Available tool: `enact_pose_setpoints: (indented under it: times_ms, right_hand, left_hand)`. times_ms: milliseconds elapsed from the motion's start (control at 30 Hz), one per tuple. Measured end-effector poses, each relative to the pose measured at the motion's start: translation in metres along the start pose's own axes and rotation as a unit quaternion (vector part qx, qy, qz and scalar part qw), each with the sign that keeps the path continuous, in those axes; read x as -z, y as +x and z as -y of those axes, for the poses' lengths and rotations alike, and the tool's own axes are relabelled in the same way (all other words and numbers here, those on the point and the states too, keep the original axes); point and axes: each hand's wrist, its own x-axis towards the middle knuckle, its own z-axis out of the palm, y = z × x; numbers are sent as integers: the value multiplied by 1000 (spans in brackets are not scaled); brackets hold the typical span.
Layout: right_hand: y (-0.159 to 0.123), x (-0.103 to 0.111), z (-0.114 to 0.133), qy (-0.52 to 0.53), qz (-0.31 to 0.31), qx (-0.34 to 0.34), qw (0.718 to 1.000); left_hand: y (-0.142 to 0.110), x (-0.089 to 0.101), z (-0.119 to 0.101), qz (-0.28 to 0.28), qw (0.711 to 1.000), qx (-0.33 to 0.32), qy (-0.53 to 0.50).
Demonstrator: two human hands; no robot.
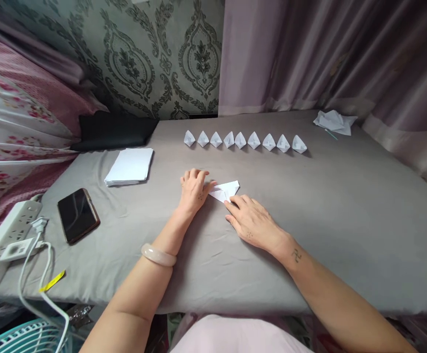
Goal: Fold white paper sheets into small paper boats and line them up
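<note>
A small sheet of white paper folded into a flat, pointed shape lies on the grey cloth in front of me. My left hand is at its left corner, the thumb touching the paper and the other fingers apart, bent and off it. From the lower right, my right hand reaches in with fingers stretched out, the fingertips resting on the paper's lower edge. Beyond my hands stands a row of several small folded white paper pieces, pointed like little boats.
A stack of white paper lies at the left, with a black phone nearer me. A white power strip with plugged-in cables sits at the left edge. Crumpled white paper lies at the far right. A black folded item is at the back left.
</note>
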Motion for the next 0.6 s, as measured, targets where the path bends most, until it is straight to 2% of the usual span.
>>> enact_pose_setpoints:
  times_ms: [67,100,200,267,367,500,600]
  right_hand:
    - [1,1,1,-1,0,-3,1000]
    - [1,1,1,0,0,-4,1000]
    - [1,3,2,11,-1,-5,1000]
    - [0,4,0,27,-3,-5,1000]
    - [0,6,-7,61,-4,1,998]
    - [9,4,-26,118,-11,5,993]
    - [24,-4,-41,130,-102,-55,985]
  left_hand:
    - [-9,8,-10,-36,999,-5,12]
    - [-16,12,-18,-23,999,-32,15]
    - [-41,14,-45,109,985,-130,13]
    - [-55,11,-61,145,975,-162,40]
    - [-65,7,-74,169,974,-121,85]
    - [-65,7,-75,179,974,-86,107]
    - [-65,6,-71,153,979,-92,97]
